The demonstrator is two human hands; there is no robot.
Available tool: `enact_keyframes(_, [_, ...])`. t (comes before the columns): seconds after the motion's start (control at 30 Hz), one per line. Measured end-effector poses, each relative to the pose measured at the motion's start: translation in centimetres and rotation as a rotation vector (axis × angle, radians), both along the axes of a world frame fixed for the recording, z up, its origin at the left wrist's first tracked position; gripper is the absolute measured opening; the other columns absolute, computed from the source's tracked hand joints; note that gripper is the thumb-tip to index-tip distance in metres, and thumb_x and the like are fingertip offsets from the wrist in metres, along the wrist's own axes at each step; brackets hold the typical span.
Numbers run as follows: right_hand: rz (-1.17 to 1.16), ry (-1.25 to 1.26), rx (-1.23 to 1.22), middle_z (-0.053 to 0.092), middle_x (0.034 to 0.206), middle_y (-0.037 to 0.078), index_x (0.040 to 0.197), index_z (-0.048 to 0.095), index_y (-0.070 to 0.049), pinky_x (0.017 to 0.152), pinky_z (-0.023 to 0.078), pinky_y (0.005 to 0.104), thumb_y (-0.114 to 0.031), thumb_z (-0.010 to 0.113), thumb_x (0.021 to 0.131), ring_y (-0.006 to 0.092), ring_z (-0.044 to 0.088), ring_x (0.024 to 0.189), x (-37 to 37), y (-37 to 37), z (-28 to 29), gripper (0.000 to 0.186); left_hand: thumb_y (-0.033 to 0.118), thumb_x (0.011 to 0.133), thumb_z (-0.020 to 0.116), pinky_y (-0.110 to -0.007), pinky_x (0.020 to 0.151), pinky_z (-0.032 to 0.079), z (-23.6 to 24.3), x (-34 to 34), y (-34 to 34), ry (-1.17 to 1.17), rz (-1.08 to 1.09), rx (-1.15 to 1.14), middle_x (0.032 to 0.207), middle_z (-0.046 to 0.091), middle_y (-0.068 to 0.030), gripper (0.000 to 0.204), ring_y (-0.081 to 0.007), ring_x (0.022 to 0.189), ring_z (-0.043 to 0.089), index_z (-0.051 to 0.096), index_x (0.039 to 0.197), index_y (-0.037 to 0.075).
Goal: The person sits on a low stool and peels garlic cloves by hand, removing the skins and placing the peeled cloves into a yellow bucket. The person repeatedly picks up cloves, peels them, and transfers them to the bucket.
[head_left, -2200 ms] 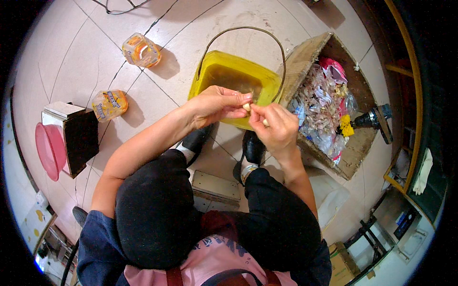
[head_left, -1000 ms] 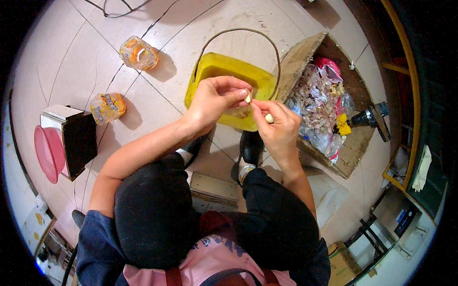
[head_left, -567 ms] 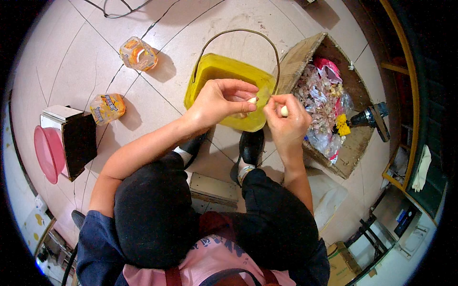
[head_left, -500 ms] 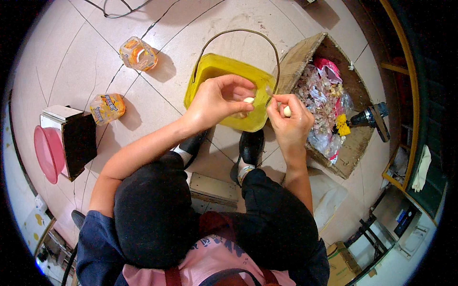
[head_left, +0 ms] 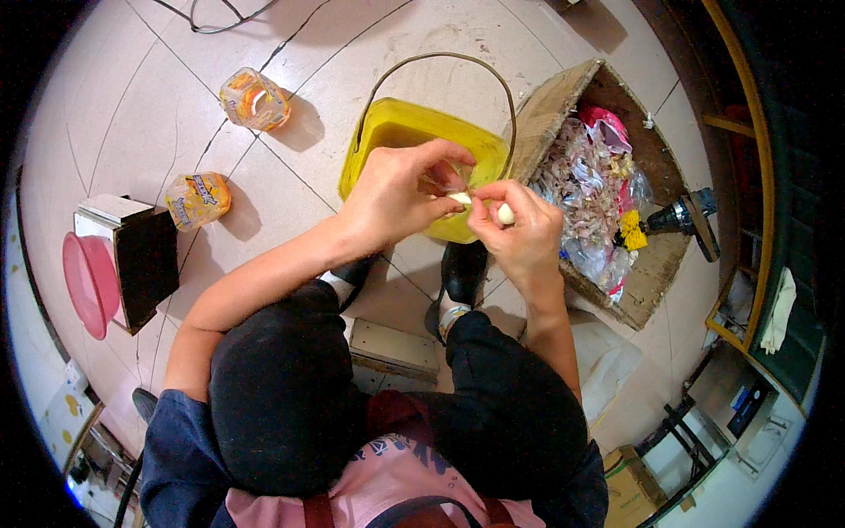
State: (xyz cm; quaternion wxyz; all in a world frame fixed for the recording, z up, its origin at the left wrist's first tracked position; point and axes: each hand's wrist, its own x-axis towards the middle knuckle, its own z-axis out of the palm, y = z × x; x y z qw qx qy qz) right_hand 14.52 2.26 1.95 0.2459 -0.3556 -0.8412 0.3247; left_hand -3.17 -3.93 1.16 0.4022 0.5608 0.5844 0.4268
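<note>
Both hands are held close together above a yellow bucket point(head_left: 482, 141) with a wire handle. Between the thumb and fingers of my left hand point(head_left: 392, 194) is a pale peeled garlic clove point(head_left: 459, 199), with a thin bit of skin showing beside it. The thumb and forefinger of my right hand point(head_left: 526, 233) pinch at that clove's end. A second garlic clove point(head_left: 505, 214) is tucked in the curled fingers of the right hand. My hands hide much of the bucket's inside.
A tilted wooden box point(head_left: 647, 145) at right holds papery garlic skins point(head_left: 576, 172) and plastic bags; a dark tool point(head_left: 682, 216) lies over its edge. Two clear orange-labelled containers point(head_left: 255, 99) stand on the tiles at left, near a pink basin point(head_left: 90, 286). A low wooden block point(head_left: 393, 348) lies between my feet.
My right hand has moved left, and its fingertips now meet the clove in my left hand. The left hand has barely moved. A pale scrap at the right fingertips no longer shows there.
</note>
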Motion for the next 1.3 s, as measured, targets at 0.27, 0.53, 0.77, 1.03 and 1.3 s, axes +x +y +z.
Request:
enact_keyframes(0.27, [-0.277,-0.060,0.148,0.064,0.071,0.010,0.081,0.064,-0.007,0.056,0.050,0.0330,-0.008,0.072,0.073,0.0235,0.064,0.064,2.3,1.6,0.4,0.011,0.004,0.078,0.071,-0.025,0.082,0.051,0.4,-0.9,0.3,-0.657,-0.031,-0.333,0.096,0.066,-0.0024,0.036,-0.0105,0.088,0.063,0.059,0.112,0.002])
enact_keyframes(0.53, [-0.461,-0.554,0.254,0.067,0.080,0.015,0.090,0.071,-0.008,0.060,0.050,0.0358,-0.022,0.069,0.080,0.0258,0.064,0.065,6.6,4.4,-0.1,0.017,0.013,0.086,0.066,-0.027,0.083,0.053,-1.1,-0.4,0.4,-1.228,0.092,-0.610,0.097,0.065,-0.0092,0.022,-0.0158,0.092,0.063,0.060,0.104,0.002])
enact_keyframes(0.77, [-0.121,0.019,-0.038,0.064,0.073,0.011,0.089,0.070,-0.005,0.054,0.048,0.0309,-0.006,0.073,0.074,0.0229,0.062,0.061,0.1,-0.8,2.5,0.016,0.010,0.086,0.066,-0.025,0.083,0.053,-1.5,0.1,0.4,-1.229,0.168,-0.613,0.099,0.063,-0.0093,0.018,-0.0156,0.092,0.063,0.059,0.101,0.001])
enact_keyframes(1.03, [-0.167,0.110,0.069,0.063,0.070,0.011,0.079,0.063,-0.004,0.054,0.048,0.0325,-0.005,0.073,0.073,0.0235,0.062,0.061,-0.4,-1.1,1.4,0.011,0.009,0.083,0.068,-0.027,0.083,0.052,-1.5,0.3,0.5,-1.083,0.079,-0.560,0.098,0.065,-0.0064,0.027,-0.0137,0.090,0.063,0.058,0.107,0.003])
enact_keyframes(1.3, [-0.347,0.007,0.120,0.066,0.077,0.011,0.085,0.065,-0.006,0.057,0.050,0.0337,-0.005,0.071,0.075,0.0231,0.065,0.063,1.7,1.0,1.2,0.012,0.000,0.077,0.072,-0.027,0.082,0.052,-0.6,-0.5,0.5,-1.076,-0.207,-0.509,0.097,0.068,-0.0093,0.034,-0.0148,0.089,0.064,0.059,0.109,0.003])
